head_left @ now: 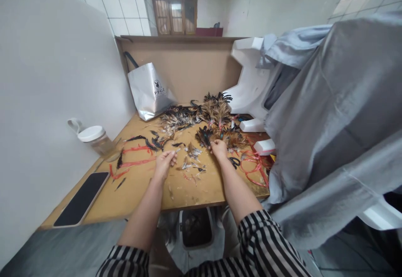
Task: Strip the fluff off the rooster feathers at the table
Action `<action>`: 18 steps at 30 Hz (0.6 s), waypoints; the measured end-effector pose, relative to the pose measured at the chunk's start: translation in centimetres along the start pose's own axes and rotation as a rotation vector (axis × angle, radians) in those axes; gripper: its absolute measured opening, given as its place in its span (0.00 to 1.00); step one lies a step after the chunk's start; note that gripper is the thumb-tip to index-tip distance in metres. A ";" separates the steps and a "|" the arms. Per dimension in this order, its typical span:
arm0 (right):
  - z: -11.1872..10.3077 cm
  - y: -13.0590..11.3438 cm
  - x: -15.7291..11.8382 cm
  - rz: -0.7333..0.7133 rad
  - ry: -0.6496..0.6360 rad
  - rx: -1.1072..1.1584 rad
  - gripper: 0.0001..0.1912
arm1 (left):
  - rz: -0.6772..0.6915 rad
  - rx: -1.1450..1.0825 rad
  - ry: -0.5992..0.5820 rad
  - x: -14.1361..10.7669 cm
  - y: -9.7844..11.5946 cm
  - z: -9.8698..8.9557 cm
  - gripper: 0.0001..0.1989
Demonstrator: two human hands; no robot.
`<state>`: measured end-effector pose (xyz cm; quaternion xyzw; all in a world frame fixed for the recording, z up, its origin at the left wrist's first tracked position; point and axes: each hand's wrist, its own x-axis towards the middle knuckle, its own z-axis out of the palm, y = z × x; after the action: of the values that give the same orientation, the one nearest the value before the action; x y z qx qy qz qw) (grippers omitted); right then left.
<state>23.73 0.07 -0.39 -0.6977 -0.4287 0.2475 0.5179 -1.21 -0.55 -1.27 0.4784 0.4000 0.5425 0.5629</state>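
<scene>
My left hand (165,164) is closed in a pinch above the middle of the wooden table (150,203), with a small pale tip showing at its fingertips, too small to name. My right hand (219,149) pinches the base of a dark feather bunch (204,136), which points up and left. Loose brown and white feathers (192,151) lie between the hands. Behind them sit a heap of dark feathers (179,118) and tied brown feather bunches (216,109). Black-handled scissors (234,162) lie just right of my right wrist.
Red ribbon strips (138,162) lie left, more red ribbon (254,168) right. A phone (82,199), a lidded jar (96,139) and a silver bag (149,91) line the left side. Grey cloth (339,114) hangs over a white frame (251,80) at right. A bin (196,226) stands below.
</scene>
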 end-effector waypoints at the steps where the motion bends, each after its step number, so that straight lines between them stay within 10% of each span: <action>1: 0.1 0.1 0.0 0.014 0.007 -0.027 0.11 | 0.001 0.001 0.002 0.0 0.0 0.0 0.14; 15: -1.2 -2.9 -2.3 0.007 0.056 0.551 0.14 | 0.032 0.034 0.022 -0.3 -0.3 -0.2 0.13; 18: -0.9 -4.1 -3.0 -0.041 -0.130 0.571 0.13 | 0.038 0.028 0.000 -0.2 -0.5 -0.2 0.13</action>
<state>21.48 -2.53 3.46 -0.4978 -0.3878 0.3917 0.6696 -1.36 -0.70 -1.78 0.4937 0.3983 0.5477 0.5456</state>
